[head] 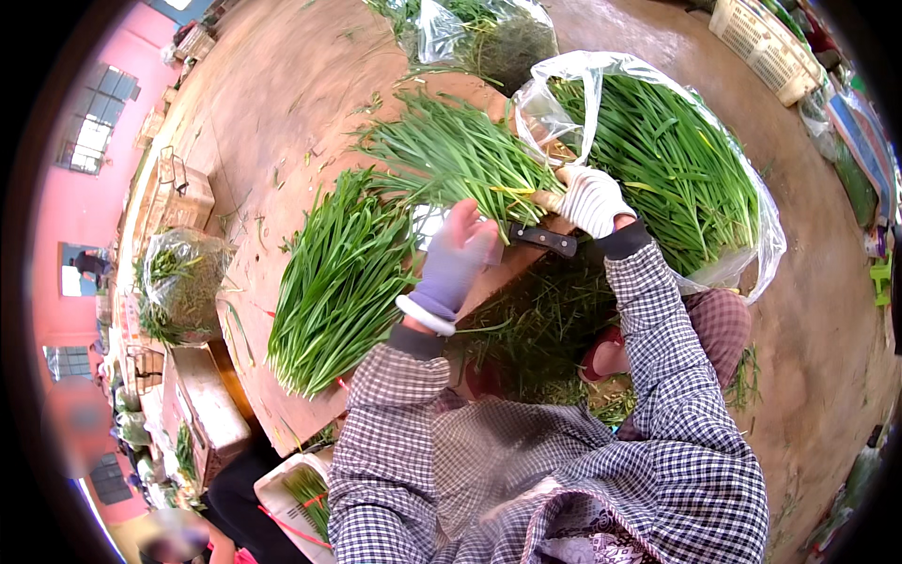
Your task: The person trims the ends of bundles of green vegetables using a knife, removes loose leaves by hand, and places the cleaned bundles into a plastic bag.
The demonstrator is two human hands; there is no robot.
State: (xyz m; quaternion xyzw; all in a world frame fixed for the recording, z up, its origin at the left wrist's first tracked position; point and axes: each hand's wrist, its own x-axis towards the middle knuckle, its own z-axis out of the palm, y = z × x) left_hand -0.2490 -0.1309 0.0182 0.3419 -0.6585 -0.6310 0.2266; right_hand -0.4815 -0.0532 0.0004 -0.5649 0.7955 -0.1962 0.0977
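My right hand (590, 200), in a white striped glove, grips the stem ends of a loose bunch of garlic chives (468, 155) spread on a round board (271, 282). A yellowed leaf lies by its fingertips. My left hand (454, 257), in a purple glove with bare fingertips, is blurred. It hovers with fingers apart over a knife, holding nothing. The knife's black handle (546, 240) points right; its blade is partly hidden by the hand and leaves. A second pile of chives (338, 289) lies on the board's left, stems towards me.
Right of the board stands a clear plastic bag (768, 233) full of chives. Another bag of greens (518, 46) is beyond it. Cut scraps (535, 317) lie below the board. A white crate (282, 486) holds tied chives at lower left, beside a person's dark-clothed leg (239, 500).
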